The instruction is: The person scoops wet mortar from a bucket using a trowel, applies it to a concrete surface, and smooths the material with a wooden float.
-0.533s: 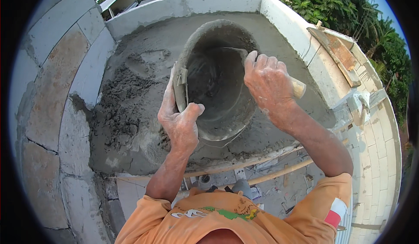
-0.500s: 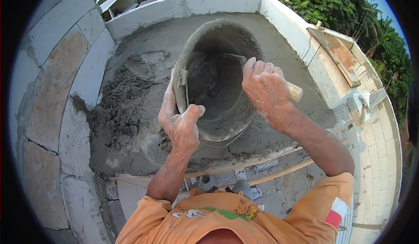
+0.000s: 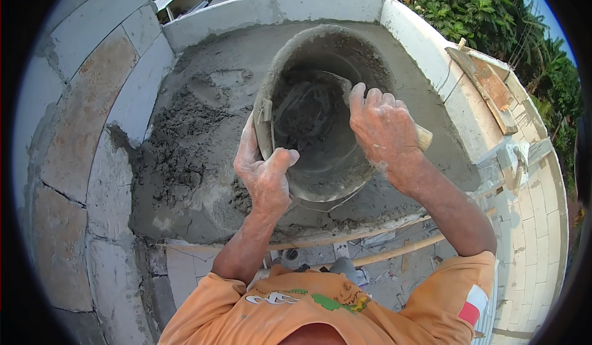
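Observation:
A mortar-caked bucket is tilted with its mouth toward me, over a wet grey mortar bed. My left hand is closed on the left side of its rim, thumb over the edge. My right hand is wrapped round the pale wooden handle of a trowel at the right of the mouth. The trowel's metal neck reaches into the bucket. Its blade is hard to tell from the dark wet mortar inside. A thin wire handle hangs below the near rim.
Rough mortar clumps lie left of the bucket. A pale low wall bounds the bed behind, and a block wall rises at left. Boards rest on the right wall. Beyond the bed's near edge, a pole crosses above a lower floor.
The whole view has shifted slightly to the right. Inside the bucket, the trowel and dark mortar look changed in position. Both hands keep their holds.

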### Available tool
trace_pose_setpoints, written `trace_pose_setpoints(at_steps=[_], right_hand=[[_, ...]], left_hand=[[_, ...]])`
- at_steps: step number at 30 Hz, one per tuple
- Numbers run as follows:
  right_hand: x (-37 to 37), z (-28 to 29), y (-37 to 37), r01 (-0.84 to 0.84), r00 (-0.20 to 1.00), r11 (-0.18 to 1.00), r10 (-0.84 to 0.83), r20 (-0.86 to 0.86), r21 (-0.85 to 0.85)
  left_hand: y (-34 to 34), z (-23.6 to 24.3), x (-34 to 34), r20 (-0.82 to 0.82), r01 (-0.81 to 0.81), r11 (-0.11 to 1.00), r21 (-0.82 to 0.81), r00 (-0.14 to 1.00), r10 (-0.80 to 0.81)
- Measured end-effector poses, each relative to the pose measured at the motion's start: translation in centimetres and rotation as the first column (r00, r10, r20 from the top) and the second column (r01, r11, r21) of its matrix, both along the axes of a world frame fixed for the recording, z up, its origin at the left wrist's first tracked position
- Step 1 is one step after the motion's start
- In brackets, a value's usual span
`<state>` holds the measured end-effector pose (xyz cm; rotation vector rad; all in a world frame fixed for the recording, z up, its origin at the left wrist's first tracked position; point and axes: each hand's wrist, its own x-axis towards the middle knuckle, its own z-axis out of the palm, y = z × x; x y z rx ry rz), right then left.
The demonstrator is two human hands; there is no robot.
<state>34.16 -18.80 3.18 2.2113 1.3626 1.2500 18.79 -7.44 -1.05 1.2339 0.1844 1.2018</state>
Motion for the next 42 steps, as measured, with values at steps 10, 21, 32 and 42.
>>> trace_pose_setpoints(at_steps=[10,21,32,42], right_hand=[[-1.2,1.7,-2.1,-0.112,0.985,0.993,0.106,-0.135,-0.037],[-3.1,1.6,-1.7,-0.168,0.955,0.962,0.105,-0.279,-0.214],[-3.9,-0.6,-1.9,-0.133,0.972,0.922,0.051,-0.227,-0.363],[-1.8,-0.8,-0.2,-0.184,0.982,0.947,0.164,-0.096,-0.263]], left_hand=[[0.4,-0.2,-0.3,0.036,-0.028,0.999,-0.039,0.999,0.030],[0.9,-1.3,-1.9,0.017,-0.028,0.999,-0.038,0.999,0.029],[1.0,-3.2,-2.0,-0.016,-0.143,0.975,0.167,0.989,0.148],[1.3,-1.9,-1.8,0.051,-0.061,0.992,-0.110,0.996,0.067]])
